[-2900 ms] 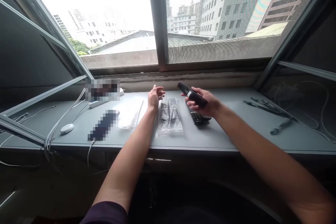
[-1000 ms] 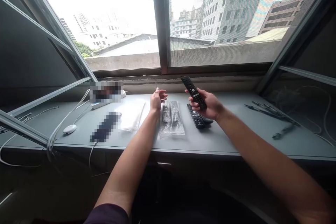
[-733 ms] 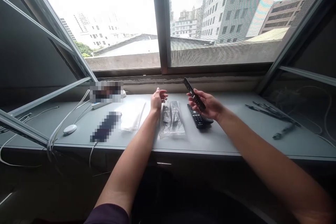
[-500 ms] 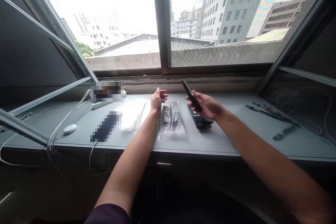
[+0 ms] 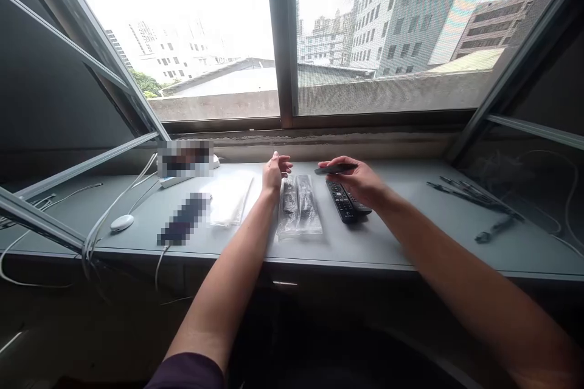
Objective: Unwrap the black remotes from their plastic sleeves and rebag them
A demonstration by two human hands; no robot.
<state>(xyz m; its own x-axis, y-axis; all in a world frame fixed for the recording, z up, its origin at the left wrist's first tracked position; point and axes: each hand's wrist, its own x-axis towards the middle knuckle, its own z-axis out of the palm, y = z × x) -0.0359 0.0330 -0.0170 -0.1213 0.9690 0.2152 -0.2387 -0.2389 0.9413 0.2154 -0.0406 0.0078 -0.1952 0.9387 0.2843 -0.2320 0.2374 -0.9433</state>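
My right hand (image 5: 362, 179) grips a dark remote control (image 5: 336, 168), held nearly level above the desk. Under that hand lie a black remote with rows of buttons (image 5: 341, 202) and, partly covered by the hand, a second dark one (image 5: 360, 205) beside it. My left hand (image 5: 274, 173) is empty, its fingers loosely curled and apart, just behind two clear plastic bags (image 5: 298, 228) lying side by side. Each bag has a dark, long object inside, seemingly a remote. Left of my forearm rests a pile of clear plastic bags (image 5: 230, 200).
A blurred-out dark device (image 5: 185, 219) with a cable lies on the desk (image 5: 396, 243) at left, near a white round puck (image 5: 121, 223) and a white power strip (image 5: 177, 179). Dark cables (image 5: 474, 200) lie at right. Metal frame bars flank both sides; a window stands behind.
My right hand has turned the held remote from steeply tilted to nearly flat, lowering its far end. My left hand has stayed in place.
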